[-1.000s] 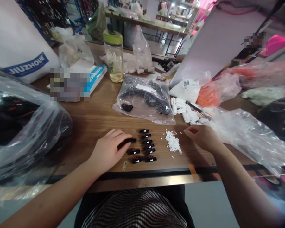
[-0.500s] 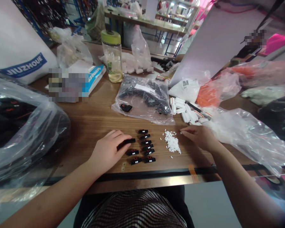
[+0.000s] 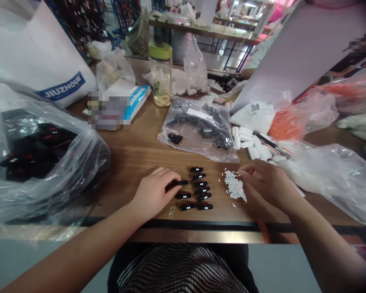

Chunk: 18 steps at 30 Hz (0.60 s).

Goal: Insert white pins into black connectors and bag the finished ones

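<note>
My left hand rests on the table, its fingers closed around a black connector housing, whose end sticks out past the fingertips. Close by, several more black connector housings with red parts stand in two rough columns. Pairs of white dots show on their front faces. To their right lies a pile of tiny white plugs. At that pile's right edge is my right hand, thumb and fingers drawn together. Whatever is between those fingertips is too small and blurred to make out.
Behind the housings lies a clear bag of black parts. A large plastic bag with black parts stands left. White pieces and a plastic bag lie right. A bottle stands behind a booklet.
The view has turned left, so the table appears shifted right. My right hand has drawn slightly nearer the white pile. My left hand still holds the black connector housing.
</note>
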### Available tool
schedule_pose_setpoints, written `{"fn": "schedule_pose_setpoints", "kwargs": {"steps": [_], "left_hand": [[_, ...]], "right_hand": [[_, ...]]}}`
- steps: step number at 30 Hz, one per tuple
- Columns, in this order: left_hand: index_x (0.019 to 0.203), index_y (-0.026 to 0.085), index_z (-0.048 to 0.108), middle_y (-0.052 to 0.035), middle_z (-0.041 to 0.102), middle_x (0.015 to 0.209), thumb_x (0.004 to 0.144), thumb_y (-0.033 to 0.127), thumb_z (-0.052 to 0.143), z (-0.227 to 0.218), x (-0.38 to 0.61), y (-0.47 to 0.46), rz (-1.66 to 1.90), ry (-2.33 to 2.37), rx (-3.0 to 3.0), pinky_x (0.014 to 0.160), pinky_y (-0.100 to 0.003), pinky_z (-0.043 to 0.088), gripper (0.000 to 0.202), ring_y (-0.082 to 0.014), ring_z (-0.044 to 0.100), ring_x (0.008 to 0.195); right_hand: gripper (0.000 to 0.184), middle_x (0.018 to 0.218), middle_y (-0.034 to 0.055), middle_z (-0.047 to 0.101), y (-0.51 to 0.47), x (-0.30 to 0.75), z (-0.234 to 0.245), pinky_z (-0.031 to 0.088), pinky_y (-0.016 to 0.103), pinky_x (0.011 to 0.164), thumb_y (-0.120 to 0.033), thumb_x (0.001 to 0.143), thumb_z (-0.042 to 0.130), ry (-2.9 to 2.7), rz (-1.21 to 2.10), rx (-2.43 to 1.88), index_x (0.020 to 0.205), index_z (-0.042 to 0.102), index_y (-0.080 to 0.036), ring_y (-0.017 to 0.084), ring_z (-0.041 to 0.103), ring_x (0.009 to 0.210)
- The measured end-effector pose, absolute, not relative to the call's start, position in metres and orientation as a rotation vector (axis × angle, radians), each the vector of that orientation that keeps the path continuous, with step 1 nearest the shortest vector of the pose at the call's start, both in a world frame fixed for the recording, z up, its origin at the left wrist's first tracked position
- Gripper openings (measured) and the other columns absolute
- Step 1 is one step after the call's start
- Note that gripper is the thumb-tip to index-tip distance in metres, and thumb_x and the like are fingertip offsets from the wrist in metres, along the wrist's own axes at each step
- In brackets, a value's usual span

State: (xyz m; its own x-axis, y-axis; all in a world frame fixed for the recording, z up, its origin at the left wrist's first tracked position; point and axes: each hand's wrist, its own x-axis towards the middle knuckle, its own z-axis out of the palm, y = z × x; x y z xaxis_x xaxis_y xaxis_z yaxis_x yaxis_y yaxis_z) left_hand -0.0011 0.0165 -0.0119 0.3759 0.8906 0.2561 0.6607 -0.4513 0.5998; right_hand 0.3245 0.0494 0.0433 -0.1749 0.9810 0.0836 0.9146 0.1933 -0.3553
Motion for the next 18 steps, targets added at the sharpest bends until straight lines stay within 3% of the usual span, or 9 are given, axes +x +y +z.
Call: {"fn": "schedule_pose_setpoints", "kwargs": {"steps": [6,18], "left_hand": [[0.093,0.022,0.063,-0.0003,0.067,0.087,0.089,0.021,0.066,-0.012,0.000,0.015,0.783,1.347,2.198,0.077,-0.034,0.047,0.005,-0.0202,0.061,0.087],[0.090,0.021,0.063,-0.0005,0.066,0.086,0.087,0.020,0.069,-0.011,0.000,0.013,0.735,1.394,2.173,0.072,-0.033,0.045,0.008,-0.0205,0.059,0.084]], "right_hand": [[0.017,0.092,0.0045,0.069,0.038,0.232,0.051,0.045,0.035,0.087,-0.027,0.096,0.055,-2.455,0.568,-1.071,0.088,0.069,-0.021,0.017,0.061,0.090],[0.019,0.091,0.0057,0.065,0.047,0.196,0.037,0.038,0.036,0.086,-0.020,0.096,0.053,-2.721,0.373,-1.104,0.089,0.071,-0.018,0.019,0.055,0.090]]}}
